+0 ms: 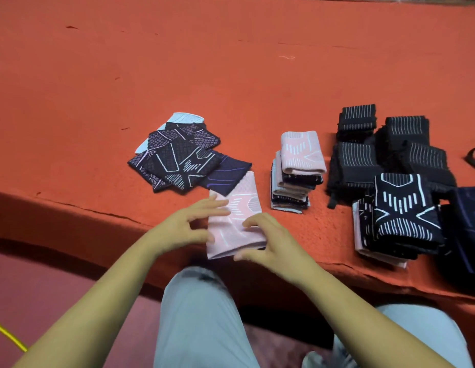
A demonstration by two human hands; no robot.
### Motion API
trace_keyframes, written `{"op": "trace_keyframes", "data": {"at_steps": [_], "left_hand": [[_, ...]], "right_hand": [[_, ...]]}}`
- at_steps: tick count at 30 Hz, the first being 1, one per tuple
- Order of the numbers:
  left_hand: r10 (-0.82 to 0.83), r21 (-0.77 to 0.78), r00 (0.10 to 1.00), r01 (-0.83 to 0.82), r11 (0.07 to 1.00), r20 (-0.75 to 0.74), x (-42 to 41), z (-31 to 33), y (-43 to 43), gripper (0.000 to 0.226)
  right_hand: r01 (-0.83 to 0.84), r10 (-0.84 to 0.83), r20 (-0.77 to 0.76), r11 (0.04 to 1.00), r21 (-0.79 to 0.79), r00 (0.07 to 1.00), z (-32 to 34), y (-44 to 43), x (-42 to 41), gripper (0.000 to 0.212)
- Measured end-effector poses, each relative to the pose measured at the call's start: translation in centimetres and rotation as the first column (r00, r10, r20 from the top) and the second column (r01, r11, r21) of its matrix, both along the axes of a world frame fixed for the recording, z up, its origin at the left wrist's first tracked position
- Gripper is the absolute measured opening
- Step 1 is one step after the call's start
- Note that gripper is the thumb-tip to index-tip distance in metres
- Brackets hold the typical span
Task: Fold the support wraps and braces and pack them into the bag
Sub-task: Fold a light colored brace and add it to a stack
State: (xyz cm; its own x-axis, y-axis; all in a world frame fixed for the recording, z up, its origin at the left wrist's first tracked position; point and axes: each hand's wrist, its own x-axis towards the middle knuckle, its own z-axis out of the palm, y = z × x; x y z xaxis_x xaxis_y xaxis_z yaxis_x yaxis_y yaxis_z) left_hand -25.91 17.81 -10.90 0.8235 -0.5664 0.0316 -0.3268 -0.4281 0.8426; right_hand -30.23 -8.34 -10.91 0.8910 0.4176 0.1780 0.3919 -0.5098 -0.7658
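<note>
A pink support brace (235,220) lies flat near the front edge of the red table (231,62). My left hand (186,225) touches its left edge with spread fingers. My right hand (270,239) rests on its right lower corner, thumb under the near edge. An unfolded pile of dark patterned braces (178,155) sits behind and to the left. A folded stack topped by a pink brace (300,166) stands to the right. Further right lie black striped wraps (385,147) and another folded stack (401,219).
A dark navy item (470,227), perhaps the bag, sits at the far right edge, cut off by the frame. A black loop (474,156) lies at the right rim. My knees in light trousers (199,314) are below the table edge.
</note>
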Motion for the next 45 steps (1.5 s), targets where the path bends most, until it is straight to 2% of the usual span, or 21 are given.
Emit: {"op": "trace_keyframes", "data": {"at_steps": [2,4,6,8,10,13,17,20,23,26,30,33,37,40,43,45], "left_hand": [[-0.083,0.124,0.993,0.072,0.99,0.087,-1.6,-0.7,0.1,0.084],[-0.109,0.259,0.968,0.048,0.965,0.225,-2.7,-1.5,-0.2,0.086],[-0.049,0.245,0.943,-0.036,0.969,0.328,-3.4,-2.0,-0.5,0.073],[0.037,0.131,0.93,-0.091,0.987,0.366,-3.8,-2.0,-0.9,0.055],[0.086,0.058,0.927,-0.115,0.992,0.366,-4.0,-1.7,-1.3,0.048],[0.145,0.023,0.92,-0.164,0.986,0.364,-4.4,-0.9,-1.9,0.041],[0.137,0.023,0.92,-0.156,0.987,0.368,-4.5,0.0,-2.2,0.03],[0.217,-0.076,0.955,-0.206,0.976,0.2,-4.2,0.4,-2.4,0.021],[0.293,-0.142,0.953,-0.281,0.949,0.073,-3.8,0.2,-2.6,0.023],[0.363,-0.178,0.931,-0.362,0.915,-0.031,-3.1,0.1,-3.2,0.021],[0.467,-0.131,0.88,-0.475,0.87,-0.088,-2.2,0.3,-4.0,0.021],[0.524,-0.031,0.851,-0.524,0.851,0.034,-2.4,0.1,-4.3,0.008],[0.521,0.039,0.81,-0.55,0.834,0.269,-3.3,0.1,-4.8,0.03],[0.484,0.082,0.789,-0.549,0.832,0.378,-3.4,-0.3,-4.5,0.026],[0.471,0.116,0.781,-0.557,0.822,0.409,-3.7,-0.6,-4.7,0.021],[0.49,0.144,0.745,-0.603,0.785,0.452,-3.7,-0.8,-4.8,0.024]], "right_hand": [[-0.044,0.043,-0.034,0.998,-0.039,0.998,-0.2,-0.2,-0.1,0.07],[-0.082,0.081,-0.014,0.994,-0.072,0.997,-0.1,-0.3,-0.1,0.067],[-0.1,0.102,0.025,0.992,-0.079,0.994,0.3,-0.2,-0.1,0.056],[-0.092,0.095,0.084,0.995,-0.039,0.992,0.6,-0.2,0.0,0.045],[-0.048,0.043,0.122,0.998,0.045,0.992,0.6,-0.3,0.0,0.029],[0.047,-0.056,0.059,0.988,0.147,0.997,1.0,-0.7,0.0,0.014],[0.143,-0.131,-0.059,0.953,0.266,0.99,0.9,-0.9,-0.3,0.016],[0.172,-0.14,-0.118,0.926,0.336,0.983,0.5,-0.8,-0.4,0.009],[0.215,-0.18,-0.129,0.905,0.367,0.975,0.4,-0.2,-0.2,0.007],[0.315,-0.291,-0.124,0.896,0.314,0.949,0.1,0.4,0.7,0.004],[0.419,-0.412,-0.084,0.875,0.243,0.908,-0.7,1.0,1.5,0.022],[0.409,-0.419,0.011,0.891,0.199,0.908,-0.3,1.2,1.2,0.03],[0.357,-0.363,0.173,0.932,0.064,0.916,-0.7,1.1,1.5,0.016],[0.324,-0.303,0.24,0.945,-0.053,0.922,-1.8,0.6,1.6,0.011],[0.289,-0.259,0.257,0.953,-0.089,0.931,-1.7,0.4,1.3,0.025],[0.272,-0.218,0.296,0.95,-0.155,0.93,-1.4,0.1,0.9,0.034]]}}
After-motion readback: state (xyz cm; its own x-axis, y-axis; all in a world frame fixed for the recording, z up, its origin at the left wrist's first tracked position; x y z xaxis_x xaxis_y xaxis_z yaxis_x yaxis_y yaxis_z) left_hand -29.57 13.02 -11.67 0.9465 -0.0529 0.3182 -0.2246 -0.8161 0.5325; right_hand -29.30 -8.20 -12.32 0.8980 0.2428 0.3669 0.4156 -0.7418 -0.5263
